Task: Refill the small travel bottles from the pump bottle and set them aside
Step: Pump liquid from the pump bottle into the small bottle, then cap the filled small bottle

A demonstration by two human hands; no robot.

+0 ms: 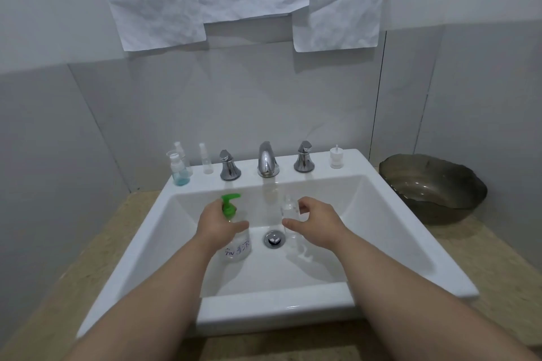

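Pump bottle (236, 249) left (travel bottle (289, 208) right)

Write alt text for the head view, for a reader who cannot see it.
The left hand grips a green-topped pump bottle and the right hand holds a small clear travel bottle, both over a white sink. More small bottles stand on its back ledge, left of the faucet.

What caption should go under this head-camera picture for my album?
Over the sink, the left hand grips the green-topped pump bottle while the right hand holds a small clear bottle.
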